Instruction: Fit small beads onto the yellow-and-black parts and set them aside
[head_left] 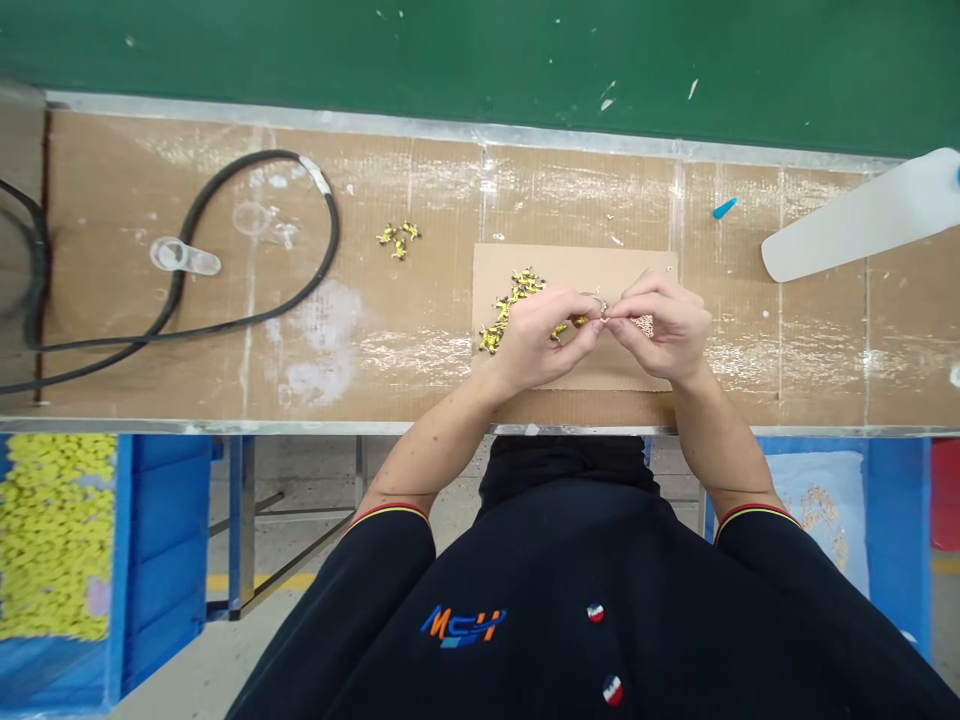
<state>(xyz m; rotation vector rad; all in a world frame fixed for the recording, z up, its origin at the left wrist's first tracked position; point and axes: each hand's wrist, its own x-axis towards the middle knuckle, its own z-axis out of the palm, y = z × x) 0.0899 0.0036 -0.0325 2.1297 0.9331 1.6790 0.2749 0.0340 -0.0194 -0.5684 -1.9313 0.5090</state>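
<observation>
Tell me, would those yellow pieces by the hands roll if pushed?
The yellow pieces probably wouldn't roll far: they look knobbly. They're small, so likely light. Pushing one might drag others, since they lie bunched on the cardboard sheet.

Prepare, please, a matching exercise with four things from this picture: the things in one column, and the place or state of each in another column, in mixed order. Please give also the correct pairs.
Column one
1. Black cable
2. Small blue piece
3. Yellow-and-black pile
4. Left hand

Column two
A. Lies on the cardboard sheet
B. Has its fingertips at a tiny part, close to the right hand
C. Lies near the long white object
D. Forms a loop on the left of the worktop

Pairs: 1-D, 2-C, 3-A, 4-B
</observation>
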